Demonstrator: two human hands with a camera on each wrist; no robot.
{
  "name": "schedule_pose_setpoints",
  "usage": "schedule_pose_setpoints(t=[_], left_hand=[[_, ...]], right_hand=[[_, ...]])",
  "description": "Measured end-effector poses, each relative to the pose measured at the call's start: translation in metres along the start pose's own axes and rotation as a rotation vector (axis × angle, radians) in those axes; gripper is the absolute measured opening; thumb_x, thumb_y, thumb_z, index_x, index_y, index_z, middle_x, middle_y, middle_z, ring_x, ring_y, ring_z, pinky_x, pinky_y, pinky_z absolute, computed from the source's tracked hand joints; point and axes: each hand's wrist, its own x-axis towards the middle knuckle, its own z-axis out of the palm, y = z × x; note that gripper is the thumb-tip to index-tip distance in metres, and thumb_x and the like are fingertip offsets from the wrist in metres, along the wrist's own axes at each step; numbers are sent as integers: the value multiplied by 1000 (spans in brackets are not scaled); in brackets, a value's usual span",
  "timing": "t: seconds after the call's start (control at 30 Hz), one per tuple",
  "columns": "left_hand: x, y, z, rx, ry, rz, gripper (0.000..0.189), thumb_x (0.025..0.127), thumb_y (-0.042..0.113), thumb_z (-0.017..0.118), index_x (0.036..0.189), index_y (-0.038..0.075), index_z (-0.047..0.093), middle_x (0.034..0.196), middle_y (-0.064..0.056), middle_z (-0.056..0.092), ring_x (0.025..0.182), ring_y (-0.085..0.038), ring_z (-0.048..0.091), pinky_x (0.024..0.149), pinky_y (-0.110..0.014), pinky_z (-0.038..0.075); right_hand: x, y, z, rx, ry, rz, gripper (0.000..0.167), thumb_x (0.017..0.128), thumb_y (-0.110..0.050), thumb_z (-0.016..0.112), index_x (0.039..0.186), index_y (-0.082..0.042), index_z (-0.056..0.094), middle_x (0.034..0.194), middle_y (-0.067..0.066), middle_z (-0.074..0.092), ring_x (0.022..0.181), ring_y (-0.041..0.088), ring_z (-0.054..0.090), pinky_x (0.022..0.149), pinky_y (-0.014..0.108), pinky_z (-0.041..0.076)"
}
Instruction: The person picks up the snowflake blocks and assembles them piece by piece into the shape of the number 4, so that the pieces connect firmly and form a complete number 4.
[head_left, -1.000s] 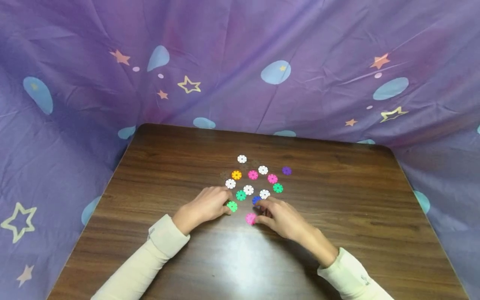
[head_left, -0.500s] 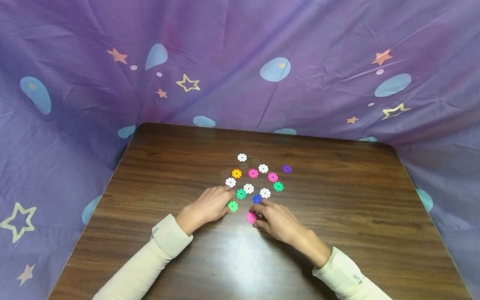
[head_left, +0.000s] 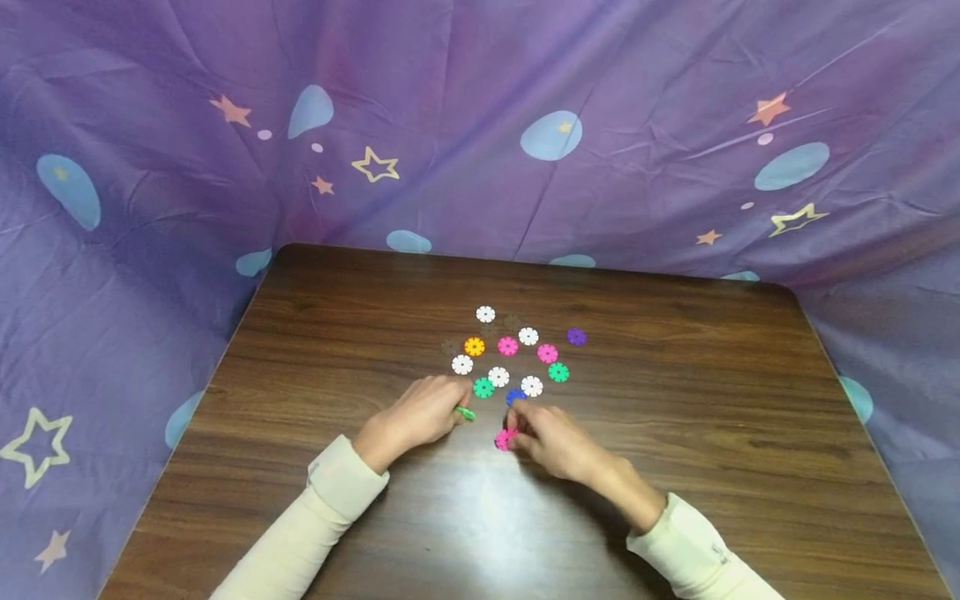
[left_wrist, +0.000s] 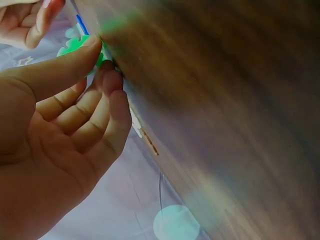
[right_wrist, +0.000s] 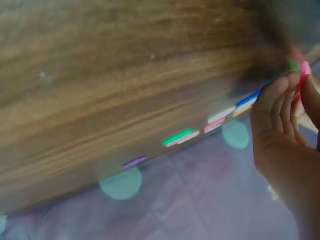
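Observation:
My left hand [head_left: 423, 410] pinches a bright green notched disc [head_left: 465, 413] between thumb and fingers; in the head view the disc is tipped nearly edge-on. The left wrist view shows the thumb on the face of the same green disc [left_wrist: 75, 47]. My right hand [head_left: 558, 442] pinches a pink notched disc [head_left: 505, 439], which stands upright between thumb and finger in the right wrist view. Just beyond the right fingertips lies a blue disc [head_left: 514, 397], partly covered by them. A darker green disc [head_left: 483, 387] lies flat near the left fingertips.
Several more flat notched discs lie beyond the hands on the brown wooden table [head_left: 675, 400], among them an orange disc [head_left: 474, 347], a white disc [head_left: 485, 314] and a purple disc [head_left: 576, 337]. A purple patterned cloth [head_left: 450, 100] hangs behind the table.
The bright green disc, flat before, is now tilted up in the left fingers. The pink disc has also been taken up, pinched by the right hand. The other discs have stayed in place.

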Motion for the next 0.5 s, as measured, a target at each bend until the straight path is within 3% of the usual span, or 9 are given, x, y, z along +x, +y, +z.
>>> schedule_pose_setpoints(t=[0.13,0.33,0.5], left_hand=[[-1,3,-1,-64,40,6,10,91,14,76,87,13,67,80,2,69,71,-13,61,67,-30,55],[1,11,-4,-169,187,42,17,99,21,69,84,13,68,72,4,66,66,-7,56,67,-27,53],[2,17,-8,-337,295,47,15,102,16,64,92,9,72,76,-5,72,64,-7,58,63,-20,51]], right_hand=[[0,1,-14,44,97,22,15,93,-14,75,93,-16,60,84,-5,73,77,5,67,71,24,57],[1,-6,-42,108,278,50,15,93,-11,75,98,-12,61,86,0,75,77,10,69,69,26,58],[2,-16,-59,147,382,66,20,95,-9,73,112,-8,63,87,3,76,76,15,71,70,26,59]])
